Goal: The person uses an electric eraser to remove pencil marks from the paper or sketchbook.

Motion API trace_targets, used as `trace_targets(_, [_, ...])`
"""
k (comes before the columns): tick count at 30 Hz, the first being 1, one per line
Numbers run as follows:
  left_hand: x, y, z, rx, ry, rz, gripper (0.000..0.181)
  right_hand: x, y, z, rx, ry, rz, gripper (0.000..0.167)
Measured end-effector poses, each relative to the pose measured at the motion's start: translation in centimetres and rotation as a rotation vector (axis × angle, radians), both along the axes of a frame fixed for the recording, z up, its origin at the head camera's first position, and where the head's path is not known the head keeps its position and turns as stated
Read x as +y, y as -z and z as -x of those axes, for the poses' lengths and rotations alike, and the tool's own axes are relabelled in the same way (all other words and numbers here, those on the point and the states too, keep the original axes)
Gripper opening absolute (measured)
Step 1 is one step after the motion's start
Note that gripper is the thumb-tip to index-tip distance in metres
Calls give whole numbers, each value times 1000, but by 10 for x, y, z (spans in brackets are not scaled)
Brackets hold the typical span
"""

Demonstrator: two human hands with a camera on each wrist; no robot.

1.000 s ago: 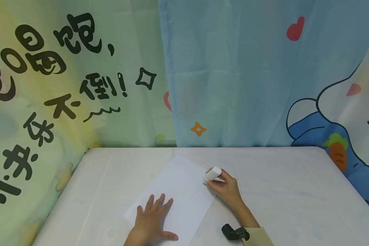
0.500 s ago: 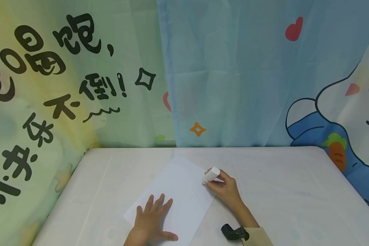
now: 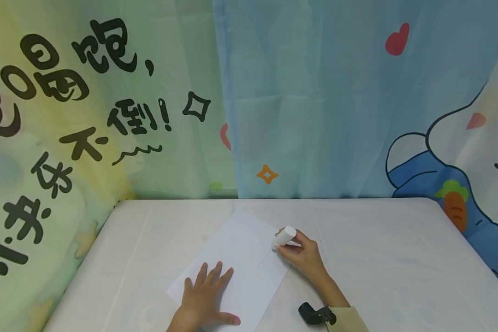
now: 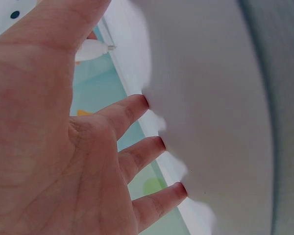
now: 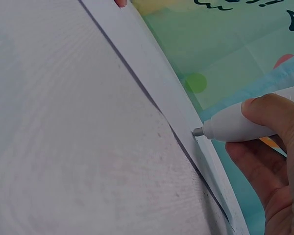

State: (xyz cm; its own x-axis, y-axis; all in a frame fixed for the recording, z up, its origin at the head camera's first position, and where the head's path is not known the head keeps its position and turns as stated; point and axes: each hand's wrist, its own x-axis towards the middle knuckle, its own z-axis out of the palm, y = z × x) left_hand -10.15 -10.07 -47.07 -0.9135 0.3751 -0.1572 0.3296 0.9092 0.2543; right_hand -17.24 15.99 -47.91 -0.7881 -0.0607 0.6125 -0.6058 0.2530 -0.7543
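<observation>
A sheet of white paper [image 3: 245, 244] lies at a slant on the table in the head view. My left hand [image 3: 203, 297] rests on its lower left part with fingers spread; in the left wrist view the fingertips of that hand [image 4: 95, 152] press on the paper. Near the sheet's right corner, my right hand [image 3: 309, 258] pinches a white correction pen [image 3: 285, 236] between thumb and fingers. The pen is tilted, tip down. The right wrist view shows the metal tip of the correction pen [image 5: 240, 122] touching the paper [image 5: 147, 68]. A faint line shows on the sheet below the pen.
The table [image 3: 390, 258] has a whitish cover. Behind it hangs a printed cloth [image 3: 315, 101] in green and blue with lettering and a cartoon animal. A black device [image 3: 317, 314] is strapped at the right wrist, by a beige sleeve [image 3: 348, 319].
The right hand and the correction pen have shifted very slightly left along the paper. The left hand and the paper have stayed in place.
</observation>
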Motion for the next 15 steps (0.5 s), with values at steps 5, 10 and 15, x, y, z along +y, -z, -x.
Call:
trace_targets(5, [0, 2, 0, 6, -1, 3, 104, 2, 10, 5, 3, 4, 7, 40])
trace_targets(10, [0, 1, -1, 9, -3, 5, 104, 7, 33, 16, -10, 9, 15, 43])
trace_targets(15, [0, -1, -1, 7, -7, 7, 104, 7, 34, 17, -5, 0, 26, 43])
